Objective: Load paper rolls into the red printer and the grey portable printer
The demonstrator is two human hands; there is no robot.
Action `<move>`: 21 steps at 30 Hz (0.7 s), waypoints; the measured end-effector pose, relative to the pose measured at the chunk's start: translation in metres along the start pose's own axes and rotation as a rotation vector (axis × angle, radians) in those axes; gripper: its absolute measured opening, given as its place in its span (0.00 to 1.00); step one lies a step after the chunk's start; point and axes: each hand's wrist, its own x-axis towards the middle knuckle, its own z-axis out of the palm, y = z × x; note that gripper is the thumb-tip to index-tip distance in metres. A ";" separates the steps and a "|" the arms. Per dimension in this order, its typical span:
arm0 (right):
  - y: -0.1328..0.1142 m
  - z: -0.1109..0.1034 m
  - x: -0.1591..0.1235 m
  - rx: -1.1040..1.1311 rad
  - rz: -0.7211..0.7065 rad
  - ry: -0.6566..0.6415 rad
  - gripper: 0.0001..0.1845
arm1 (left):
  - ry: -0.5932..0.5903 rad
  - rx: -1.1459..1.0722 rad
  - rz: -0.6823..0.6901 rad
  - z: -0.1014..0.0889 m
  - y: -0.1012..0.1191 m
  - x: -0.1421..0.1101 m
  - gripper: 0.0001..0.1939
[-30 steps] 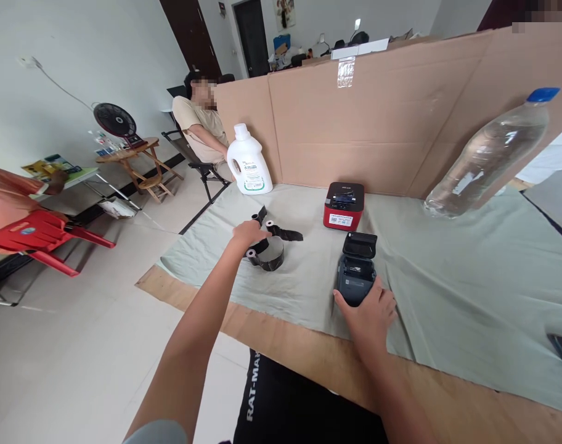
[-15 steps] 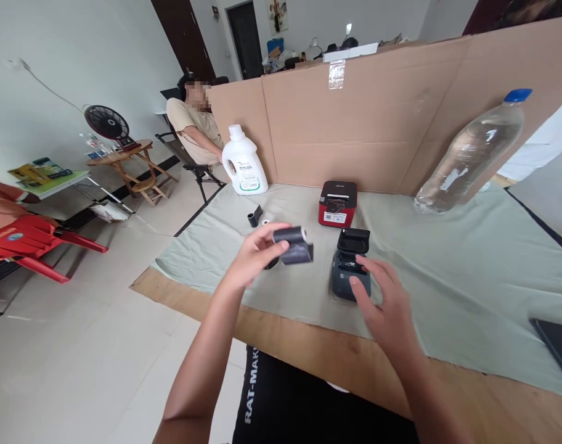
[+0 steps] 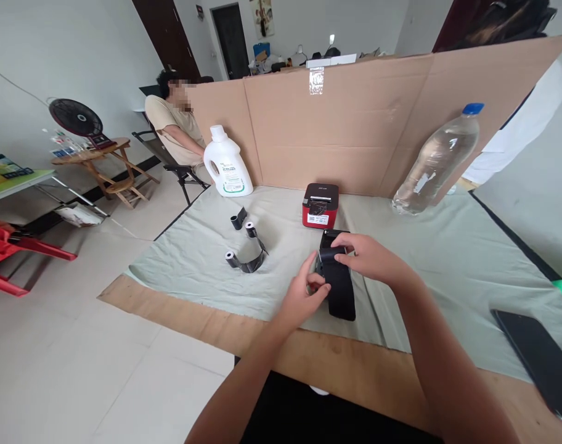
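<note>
A roll of black paper (image 3: 331, 254) rests at the open top of a small dark portable printer, its loose strip (image 3: 342, 290) hanging forward over the front. My right hand (image 3: 366, 254) pinches the roll's right end between thumb and fingers. On the other side my left hand (image 3: 304, 293) has its index finger against the roll's left end, with thumb and curled fingers at the strip's left edge. The raised lid (image 3: 328, 237) of the printer shows behind the roll; most of its body is covered by strip and hands.
Left of the printer lie more black paper rolls (image 3: 249, 229) and a short one (image 3: 237, 219). Behind stand a red and black printer (image 3: 320, 206), a white detergent jug (image 3: 228, 163) and a leaning water bottle (image 3: 435, 163) before a cardboard wall (image 3: 336, 135). A phone (image 3: 540, 357) lies right.
The black paper roll has moved right and down from mid-air onto the printer. My right hand has taken hold of its right end. The view has shifted slightly to the right.
</note>
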 end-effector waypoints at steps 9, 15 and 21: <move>0.029 0.027 0.035 -0.308 0.183 -0.014 0.12 | -0.057 0.527 0.407 0.006 -0.034 -0.013 0.25; 0.033 0.033 0.033 -0.380 0.238 -0.074 0.12 | 0.009 0.746 0.569 0.008 -0.037 -0.010 0.23; 0.038 0.037 0.036 -0.382 0.218 -0.062 0.13 | 0.062 0.771 0.632 0.009 -0.038 -0.009 0.21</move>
